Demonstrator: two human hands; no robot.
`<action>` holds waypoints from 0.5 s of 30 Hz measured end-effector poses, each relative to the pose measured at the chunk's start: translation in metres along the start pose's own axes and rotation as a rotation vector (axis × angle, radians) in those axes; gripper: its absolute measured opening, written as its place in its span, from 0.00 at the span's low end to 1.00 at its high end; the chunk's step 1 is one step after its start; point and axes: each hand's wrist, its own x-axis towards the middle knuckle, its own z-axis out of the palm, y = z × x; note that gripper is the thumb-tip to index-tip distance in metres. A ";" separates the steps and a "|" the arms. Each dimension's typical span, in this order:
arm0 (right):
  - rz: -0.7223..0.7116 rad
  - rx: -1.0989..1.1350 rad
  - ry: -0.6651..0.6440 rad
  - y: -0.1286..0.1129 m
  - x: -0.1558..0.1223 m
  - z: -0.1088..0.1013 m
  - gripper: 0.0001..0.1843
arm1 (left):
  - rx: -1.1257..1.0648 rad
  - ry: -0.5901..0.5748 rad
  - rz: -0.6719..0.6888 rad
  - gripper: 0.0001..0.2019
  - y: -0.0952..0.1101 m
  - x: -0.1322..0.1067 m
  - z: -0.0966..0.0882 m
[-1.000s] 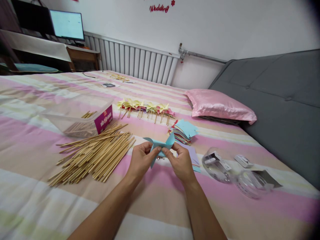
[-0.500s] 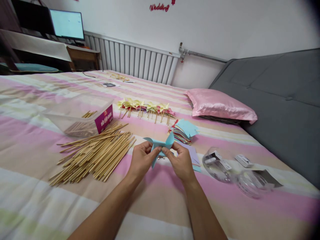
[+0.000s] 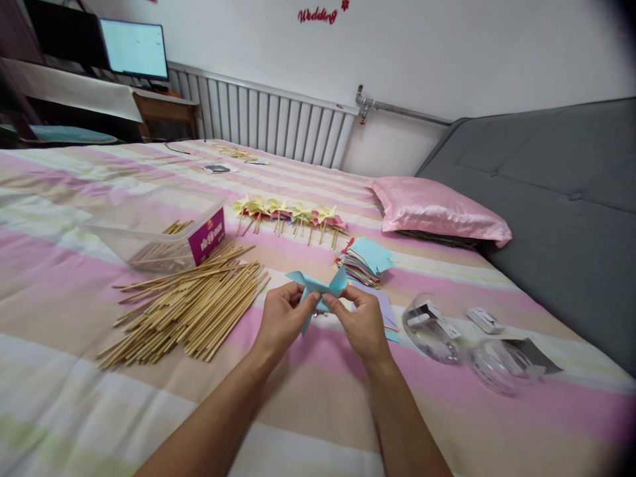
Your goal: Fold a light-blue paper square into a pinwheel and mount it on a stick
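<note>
Both hands meet over the striped bedspread and pinch one light blue paper pinwheel [image 3: 318, 289] at its middle. My left hand [image 3: 281, 318] grips its left side and my right hand [image 3: 358, 322] grips its right side, fingers closed. Two blades stick up above my fingers. A heap of wooden sticks [image 3: 189, 308] lies to the left of my left hand. A stack of cut coloured paper squares [image 3: 364, 260] sits just beyond my right hand.
A clear plastic box [image 3: 149, 228] with more sticks stands at the left. A row of finished yellow and pink pinwheels [image 3: 291, 215] lies farther back. Clear plastic packaging [image 3: 467, 341] lies at the right, a pink pillow [image 3: 437, 212] and grey headboard beyond.
Almost nothing has changed; my fingers shifted slightly on the blue pinwheel while both hands stayed in the same place.
</note>
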 end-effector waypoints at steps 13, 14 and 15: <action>0.087 0.112 -0.034 0.003 0.000 0.000 0.12 | 0.515 0.119 0.275 0.10 0.000 -0.006 0.000; 0.092 0.121 -0.040 0.004 0.000 0.000 0.12 | 0.546 0.132 0.292 0.10 0.000 -0.006 0.001; 0.095 0.130 -0.045 0.004 0.000 0.000 0.12 | 0.570 0.141 0.309 0.10 0.000 -0.007 0.001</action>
